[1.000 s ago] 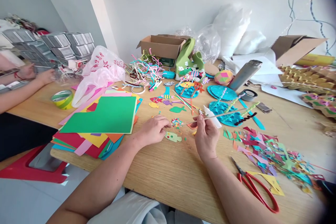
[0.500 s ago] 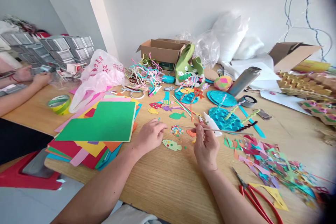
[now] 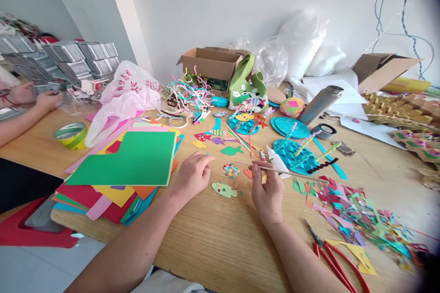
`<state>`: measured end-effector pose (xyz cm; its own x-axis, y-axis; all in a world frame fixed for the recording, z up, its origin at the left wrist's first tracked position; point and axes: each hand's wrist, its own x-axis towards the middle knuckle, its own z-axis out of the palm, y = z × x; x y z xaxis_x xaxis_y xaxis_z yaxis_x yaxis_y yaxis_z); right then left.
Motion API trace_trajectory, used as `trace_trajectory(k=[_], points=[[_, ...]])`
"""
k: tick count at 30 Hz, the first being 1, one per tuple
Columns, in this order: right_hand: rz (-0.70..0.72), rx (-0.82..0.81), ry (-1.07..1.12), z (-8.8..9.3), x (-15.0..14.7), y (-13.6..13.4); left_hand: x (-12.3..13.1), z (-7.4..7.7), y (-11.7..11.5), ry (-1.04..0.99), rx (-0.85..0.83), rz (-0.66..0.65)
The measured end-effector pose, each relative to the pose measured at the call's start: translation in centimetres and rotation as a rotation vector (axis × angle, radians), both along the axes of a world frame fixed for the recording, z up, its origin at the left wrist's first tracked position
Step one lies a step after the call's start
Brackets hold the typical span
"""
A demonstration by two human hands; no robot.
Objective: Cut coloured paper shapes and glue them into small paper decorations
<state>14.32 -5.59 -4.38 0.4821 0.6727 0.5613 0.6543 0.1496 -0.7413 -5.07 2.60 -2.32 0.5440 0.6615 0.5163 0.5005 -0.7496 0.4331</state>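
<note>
Nearest, red scissors (image 3: 338, 261) lie on the wooden table (image 3: 223, 238) by the right forearm. Further in, the right hand (image 3: 268, 194) pinches a thin wooden stick (image 3: 302, 174) between thumb and fingers. The stick lies nearly level just above the table, its long axis running left to right. Its short end points left over a dotted paper circle (image 3: 231, 170), its long end right over the paper scraps (image 3: 357, 210). The left hand (image 3: 192, 176) rests curled, fingertips pressed together; whether they hold anything cannot be told. A green paper fish (image 3: 224, 189) lies between the hands. Beyond are a glue bottle (image 3: 277, 161) and a cardboard box (image 3: 209, 62).
</note>
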Motion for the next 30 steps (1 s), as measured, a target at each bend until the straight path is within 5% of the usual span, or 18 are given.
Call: trace_trajectory(k=[19,30], points=[[-0.022,-0.009,-0.078,-0.51,0.50,0.72,0.34,-0.09,-0.32,0.010,-0.077,-0.089],[-0.033,-0.002,-0.058,0.09,0.38,0.61,0.39,0.16,-0.87,0.208,-0.034,-0.390]])
